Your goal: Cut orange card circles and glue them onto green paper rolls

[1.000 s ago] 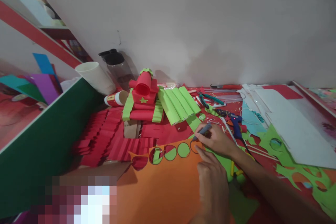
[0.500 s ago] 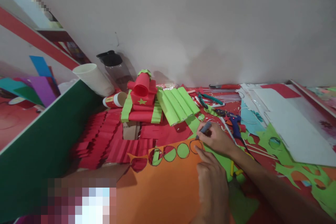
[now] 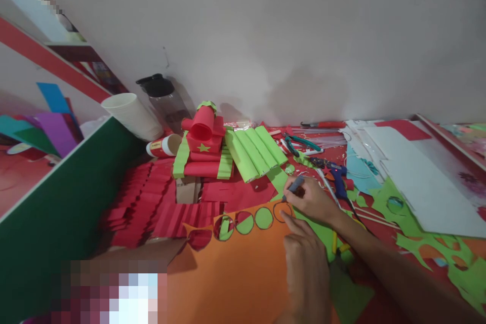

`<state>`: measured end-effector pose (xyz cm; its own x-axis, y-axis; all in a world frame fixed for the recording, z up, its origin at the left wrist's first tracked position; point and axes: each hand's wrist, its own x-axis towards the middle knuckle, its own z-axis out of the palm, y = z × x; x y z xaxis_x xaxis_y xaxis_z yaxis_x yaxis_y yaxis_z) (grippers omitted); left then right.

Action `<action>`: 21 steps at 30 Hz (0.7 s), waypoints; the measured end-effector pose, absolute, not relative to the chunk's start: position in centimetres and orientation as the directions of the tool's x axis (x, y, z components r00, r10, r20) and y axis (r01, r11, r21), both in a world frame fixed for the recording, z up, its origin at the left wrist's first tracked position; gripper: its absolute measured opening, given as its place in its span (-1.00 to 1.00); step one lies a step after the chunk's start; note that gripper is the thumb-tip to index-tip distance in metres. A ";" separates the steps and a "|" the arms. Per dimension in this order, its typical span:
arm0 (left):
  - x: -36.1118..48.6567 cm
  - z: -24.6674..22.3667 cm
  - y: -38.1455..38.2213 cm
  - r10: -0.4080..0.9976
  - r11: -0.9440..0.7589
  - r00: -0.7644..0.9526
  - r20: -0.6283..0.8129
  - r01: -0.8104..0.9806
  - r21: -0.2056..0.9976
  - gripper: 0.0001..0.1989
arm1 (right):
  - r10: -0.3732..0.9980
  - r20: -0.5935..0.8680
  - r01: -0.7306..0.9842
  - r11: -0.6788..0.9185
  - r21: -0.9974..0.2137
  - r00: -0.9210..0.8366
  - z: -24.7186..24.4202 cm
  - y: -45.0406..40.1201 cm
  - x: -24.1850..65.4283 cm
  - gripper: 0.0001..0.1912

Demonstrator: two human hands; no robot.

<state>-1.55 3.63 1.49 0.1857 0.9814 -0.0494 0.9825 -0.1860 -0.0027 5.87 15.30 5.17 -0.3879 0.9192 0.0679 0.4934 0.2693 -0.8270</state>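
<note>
Orange paper (image 3: 235, 273) lies at the bottom centre, with a row of round holes along its upper edge and a drawn circle at the right end. My left hand (image 3: 306, 258) rests on the paper's right side, its index finger stretched onto that circle and the other fingers bent, holding nothing. Just above it, my right hand (image 3: 309, 195) grips a grey marker (image 3: 296, 186), its tip at the circle's top edge. Behind the hands stands a red and green paper model (image 3: 205, 147) with a yellow-green star, beside a panel of green paper rolls (image 3: 256, 152).
On the left are a green board (image 3: 56, 217), pleated red paper (image 3: 148, 197), white cups (image 3: 132, 114) and a dark-lidded bottle (image 3: 163, 96). To the right lie a blue glue gun (image 3: 339, 179), teal-handled pliers (image 3: 299, 142), green scraps (image 3: 436, 250) and white sheets (image 3: 429, 177).
The view has shifted slightly, so most things sit a little further left. Both hands keep nearly the same pose, with the marker still at the circle's top edge.
</note>
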 end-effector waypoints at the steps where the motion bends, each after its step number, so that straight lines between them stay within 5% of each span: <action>1: -1.6 1.6 3.7 0.980 -0.192 0.192 -0.056 0.981 0.003 -0.47 | 0.921 0.068 0.499 0.269 -0.824 -0.385 5.2 15.3 5.9 -0.86; 7: -2.0 3.3 4.4 0.954 -0.215 0.219 -0.204 0.976 0.043 -0.48 | 0.919 0.071 0.486 0.270 -0.832 -0.388 5.1 15.3 5.9 -0.85; 12: -2.0 5.2 4.9 0.926 -0.292 0.258 -0.276 0.952 -0.089 -0.49 | 0.921 0.082 0.513 0.284 -0.810 -0.380 5.0 15.4 5.9 -0.84; 21: -2.2 5.5 5.0 0.924 -0.315 0.273 -0.267 0.940 -0.132 -0.49 | 0.925 0.083 0.476 0.266 -0.838 -0.372 5.3 15.2 5.9 -0.82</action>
<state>-2.18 5.00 5.49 0.2726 0.9243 -0.2672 0.9398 -0.3153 -0.1320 5.92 15.16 5.33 -0.3720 0.9246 0.0828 0.4757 0.2664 -0.8383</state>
